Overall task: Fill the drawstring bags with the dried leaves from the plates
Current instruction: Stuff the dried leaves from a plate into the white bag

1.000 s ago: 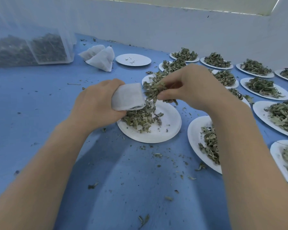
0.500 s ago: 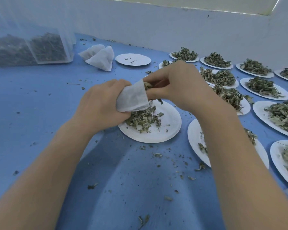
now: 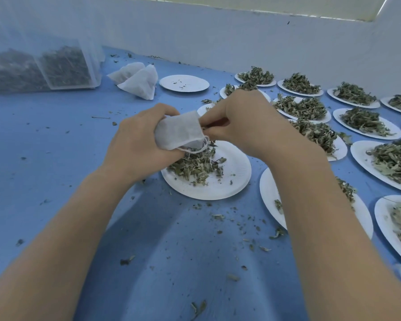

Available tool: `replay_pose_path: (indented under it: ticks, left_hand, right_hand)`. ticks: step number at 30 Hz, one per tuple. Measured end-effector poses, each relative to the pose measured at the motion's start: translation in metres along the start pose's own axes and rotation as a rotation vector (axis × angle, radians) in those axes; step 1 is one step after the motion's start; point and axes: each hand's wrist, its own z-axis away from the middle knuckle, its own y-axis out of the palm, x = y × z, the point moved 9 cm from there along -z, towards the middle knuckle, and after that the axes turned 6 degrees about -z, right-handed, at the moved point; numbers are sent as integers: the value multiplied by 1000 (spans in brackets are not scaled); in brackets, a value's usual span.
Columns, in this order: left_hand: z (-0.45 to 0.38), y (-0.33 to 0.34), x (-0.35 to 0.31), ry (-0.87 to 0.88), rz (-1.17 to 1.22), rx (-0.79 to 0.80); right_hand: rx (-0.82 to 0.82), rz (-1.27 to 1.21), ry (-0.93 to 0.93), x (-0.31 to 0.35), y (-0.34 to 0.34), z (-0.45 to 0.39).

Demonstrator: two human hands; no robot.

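Note:
My left hand (image 3: 139, 144) grips a small white drawstring bag (image 3: 178, 133) above a white paper plate (image 3: 229, 184). A low pile of dried green leaves (image 3: 195, 165) lies on the left half of that plate. My right hand (image 3: 248, 126) has its fingers curled at the bag's mouth, pressed against the cloth. Whether leaves are between its fingertips is hidden. The bag's string loops (image 3: 202, 147) hang down over the leaves.
Several paper plates heaped with dried leaves (image 3: 366, 121) cover the right side of the blue table. An almost bare plate (image 3: 184, 83) and filled white bags (image 3: 139, 79) lie at the back. A clear bin of leaves (image 3: 63, 66) stands far left. Leaf crumbs are scattered on the table.
My right hand carried a pinch of leaves from above the plate into the bag's mouth and pushed further in. The left hand tilted the bag's opening slightly toward it.

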Motion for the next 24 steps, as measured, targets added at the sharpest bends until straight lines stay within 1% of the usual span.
replay_pose_path:
  ticks: [3,5,7,9,10,14,16,18,22,24]
  left_hand:
    - [0,8,-4,17,-82,72]
    - [1,8,-6,14,-74,76]
    - [1,5,-9,16,-35,45]
    - [1,1,-11,24,1,14]
    - [1,0,-12,24,19,3]
    - [2,-1,-15,11,69,-10]
    - [2,0,-15,11,67,-8]
    - [3,0,-14,6,58,-6]
    - [3,-1,-17,58,59,0]
    - [2,0,-18,65,50,11]
  right_hand:
    - [-43,-124,-42,6,-1,1]
    - [2,-305,-39,6,4,2]
    - [87,-404,-50,8,9,4]
    - [132,-393,-62,8,11,6]
    - [109,-362,-60,6,10,5]
    - [-100,-209,-52,9,2,-3]
    - [-122,-136,-63,15,8,-6]
    - [-66,-169,-76,17,16,-6]
    - [164,-318,-84,13,23,2]
    - [225,-398,-107,13,20,8]
